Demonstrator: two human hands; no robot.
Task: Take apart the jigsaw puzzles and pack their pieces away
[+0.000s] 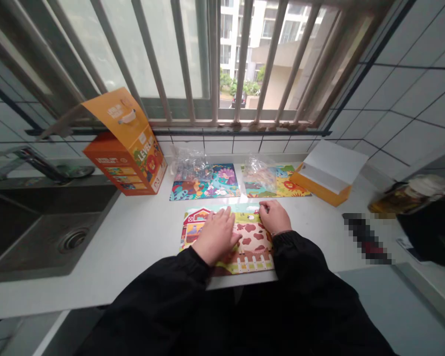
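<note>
Near the worktop's [133, 257] front edge, a farm-picture board [250, 237] lies under two hands.
The left hand [217, 236] rests on it, fingers outstretched; the right hand's [277, 217] fingers curl at its far right corner, any grip unclear.

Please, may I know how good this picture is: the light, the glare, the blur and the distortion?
All from the head view: daylight makes the building outside look washed out; the left plastic bag glints; the farm picture is readable, but the bottle at far right looks smeared; the window bars fan outward, likely from a wide, tilted lens; a blocky patch hides something on the counter.
</note>
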